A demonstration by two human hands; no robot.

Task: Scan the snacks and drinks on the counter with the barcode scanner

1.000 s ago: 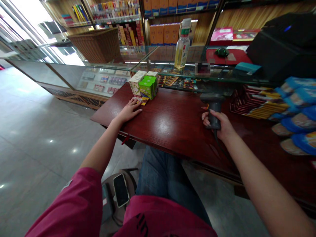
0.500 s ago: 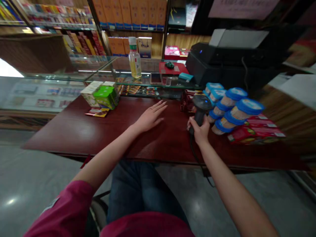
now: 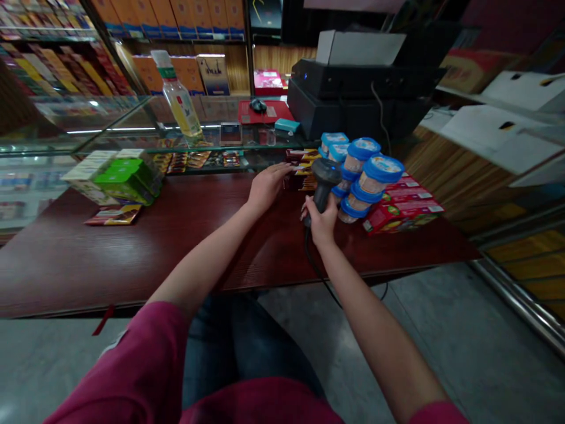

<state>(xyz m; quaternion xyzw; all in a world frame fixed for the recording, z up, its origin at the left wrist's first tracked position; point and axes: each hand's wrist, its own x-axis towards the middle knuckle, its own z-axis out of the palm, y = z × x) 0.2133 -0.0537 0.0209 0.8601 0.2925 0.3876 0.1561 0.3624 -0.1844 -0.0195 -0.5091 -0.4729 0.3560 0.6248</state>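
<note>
My right hand is wrapped around the handle of a black barcode scanner, its head up and its cord trailing down over the table edge. My left hand reaches out with fingers extended, their tips at the left side of a stack of dark red and yellow flat packets. Whether the fingertips press on the stack cannot be made out. The scanner's head hides part of the stack's right side. Just right of the scanner stand stacked tubs with blue lids.
Green and white cartons stand at the left, a single flat packet in front of them. Red boxes lie right of the tubs. Behind are a glass counter with a bottle, a mouse and a black machine.
The view has swung to the right. My left hand has moved right, from above the bare tabletop to the packet stack. My right hand still holds the scanner.
</note>
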